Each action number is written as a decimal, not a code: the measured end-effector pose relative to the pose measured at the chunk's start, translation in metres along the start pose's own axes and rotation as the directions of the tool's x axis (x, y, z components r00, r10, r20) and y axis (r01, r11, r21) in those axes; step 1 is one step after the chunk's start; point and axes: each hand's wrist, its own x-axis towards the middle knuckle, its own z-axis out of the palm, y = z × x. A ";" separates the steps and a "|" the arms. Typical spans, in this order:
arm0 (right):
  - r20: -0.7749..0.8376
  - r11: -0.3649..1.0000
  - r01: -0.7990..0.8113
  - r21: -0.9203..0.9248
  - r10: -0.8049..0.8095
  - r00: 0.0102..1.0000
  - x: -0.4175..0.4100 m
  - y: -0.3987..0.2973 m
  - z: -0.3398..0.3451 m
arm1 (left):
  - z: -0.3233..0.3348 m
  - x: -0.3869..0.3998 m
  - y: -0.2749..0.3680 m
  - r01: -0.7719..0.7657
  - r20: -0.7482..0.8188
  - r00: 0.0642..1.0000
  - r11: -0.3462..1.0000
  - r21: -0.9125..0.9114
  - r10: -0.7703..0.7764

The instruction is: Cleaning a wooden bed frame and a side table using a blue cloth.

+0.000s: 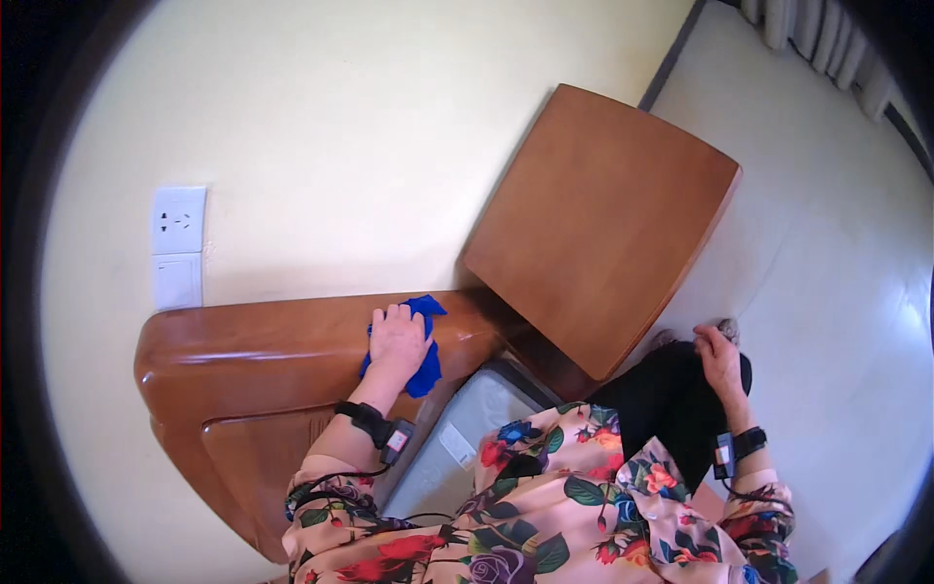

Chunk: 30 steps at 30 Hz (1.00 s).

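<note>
My left hand (398, 339) presses down on a blue cloth (425, 376), which is bunched under the palm and sticks out past the fingers. Cloth and hand lie on the rounded top rail of a glossy brown wooden headboard (277, 328), towards its right end. Over at the right, my right hand (722, 361) rests at my knee in black trousers (660, 401). Its fingers are loosely bent, and nothing shows in them. Both wrists wear black straps with small devices and cables.
A brown wooden nightstand (606, 226) stands beside the headboard against the cream wall (328, 146). A grey mattress (478, 409) with a white label lies below the headboard. A wall socket (179, 219) sits above a switch plate (177, 281). A pale curtain (824, 44) hangs over the light floor (817, 241).
</note>
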 end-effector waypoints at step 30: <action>-0.336 0.959 0.238 -0.156 -0.278 0.900 -0.022 -0.020 0.005 | 0.017 0.077 0.059 -0.161 -0.234 0.972 0.823 -0.545 0.035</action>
